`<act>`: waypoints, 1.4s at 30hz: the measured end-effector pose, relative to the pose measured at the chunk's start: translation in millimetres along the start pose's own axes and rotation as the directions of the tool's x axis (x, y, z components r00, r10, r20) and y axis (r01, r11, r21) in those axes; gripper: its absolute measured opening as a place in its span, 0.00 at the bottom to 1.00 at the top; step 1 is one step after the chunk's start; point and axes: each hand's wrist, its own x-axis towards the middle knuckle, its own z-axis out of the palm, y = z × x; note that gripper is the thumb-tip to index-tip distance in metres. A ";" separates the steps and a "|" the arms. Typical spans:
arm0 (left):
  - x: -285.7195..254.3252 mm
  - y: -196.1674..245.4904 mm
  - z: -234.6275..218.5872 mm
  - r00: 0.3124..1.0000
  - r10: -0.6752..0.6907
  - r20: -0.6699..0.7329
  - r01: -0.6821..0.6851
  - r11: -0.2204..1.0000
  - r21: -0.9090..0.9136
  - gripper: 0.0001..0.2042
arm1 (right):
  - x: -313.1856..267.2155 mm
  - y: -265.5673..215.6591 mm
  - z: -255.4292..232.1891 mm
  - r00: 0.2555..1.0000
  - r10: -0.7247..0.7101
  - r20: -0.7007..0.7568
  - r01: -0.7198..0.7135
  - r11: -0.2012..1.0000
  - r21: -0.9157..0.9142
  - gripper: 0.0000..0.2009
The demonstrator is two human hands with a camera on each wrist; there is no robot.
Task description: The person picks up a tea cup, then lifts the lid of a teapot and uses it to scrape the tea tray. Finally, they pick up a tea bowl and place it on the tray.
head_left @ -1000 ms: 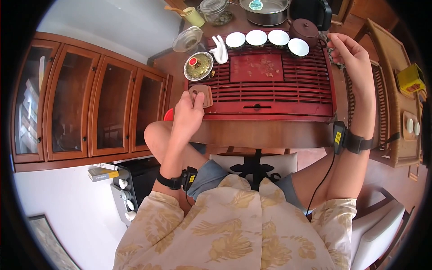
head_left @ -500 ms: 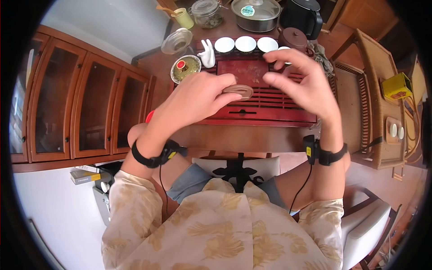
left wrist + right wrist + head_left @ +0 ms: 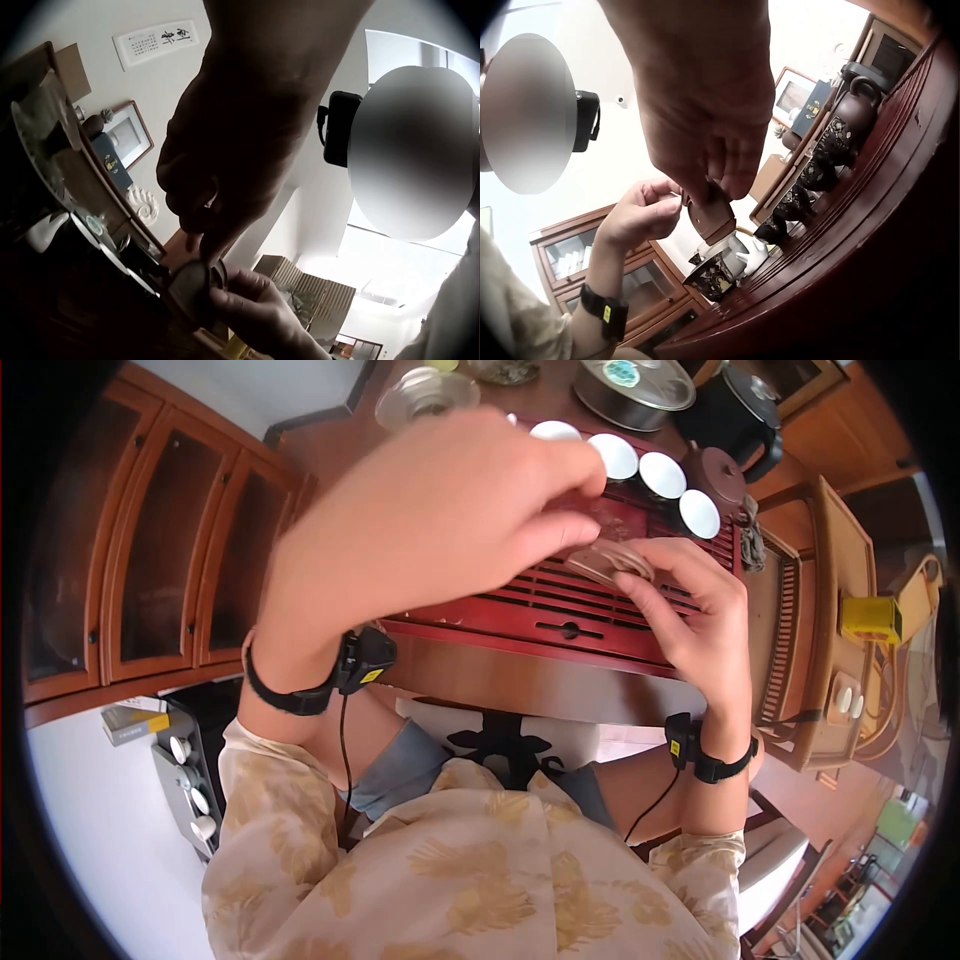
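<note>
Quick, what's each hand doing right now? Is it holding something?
Left hand: fingers bent, right by the brown coasters; can't tell if it's holding them.
Right hand: closed, pinching the coasters.

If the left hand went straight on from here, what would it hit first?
Most likely the brown coasters in the right hand, just off the fingertips of the left hand; depth is unclear, they may already touch.
</note>
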 end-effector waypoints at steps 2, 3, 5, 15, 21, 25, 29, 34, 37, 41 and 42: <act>-2.8 2.1 -17.7 0.994 -0.106 -0.027 0.105 0.993 -0.045 0.10 | 1.8 -0.2 11.4 0.998 0.057 -0.019 -0.056 0.998 0.042 0.21; -5.4 8.1 -25.7 0.978 -0.207 -0.006 0.205 0.974 -0.093 0.10 | 5.7 -5.9 18.3 0.998 0.058 0.005 -0.058 0.998 0.037 0.22; -7.6 11.6 -48.3 0.963 -0.262 0.058 0.268 0.954 -0.135 0.09 | 14.4 -20.1 32.8 0.997 0.056 0.047 -0.058 0.998 0.030 0.24; -49.9 -45.1 2.8 0.643 0.291 -0.708 -0.015 0.929 0.369 0.16 | 38.1 -61.6 123.5 0.970 -0.080 0.231 0.092 0.995 -0.045 0.21; -86.4 -25.5 8.2 0.654 -0.162 -0.739 0.006 0.978 -0.209 0.22 | 33.7 -59.0 135.4 0.978 0.004 0.208 0.021 0.993 -0.118 0.17; -75.0 -25.9 -43.3 0.885 -0.117 -0.451 0.059 0.988 -0.141 0.19 | 14.4 -47.8 104.5 0.997 0.031 0.071 -0.009 0.958 -0.286 0.21; -61.0 -25.8 -91.8 0.986 -0.035 -0.165 0.040 0.999 0.028 0.16 | -5.8 -34.3 66.0 0.990 0.138 -0.033 -0.141 0.933 -0.330 0.20; -42.3 12.3 -109.7 0.992 -0.127 0.000 0.127 0.989 -0.081 0.14 | -4.6 -37.1 37.4 0.989 0.092 -0.111 -0.122 0.947 -0.298 0.13; -28.2 -1.4 -64.8 0.986 -0.091 -0.140 0.062 0.978 -0.201 0.09 | 13.7 -45.2 15.2 0.994 0.019 -0.104 -0.051 0.946 -0.319 0.09; -12.0 7.5 -59.4 0.994 -0.007 -0.105 -0.002 0.996 -0.086 0.10 | 35.1 -47.3 -8.6 0.993 -0.063 -0.103 0.029 0.952 -0.305 0.11; -10.1 2.4 -53.1 0.994 0.016 -0.112 -0.025 0.997 -0.079 0.10 | 39.3 -45.7 -12.9 0.992 -0.096 -0.088 0.063 0.945 -0.321 0.11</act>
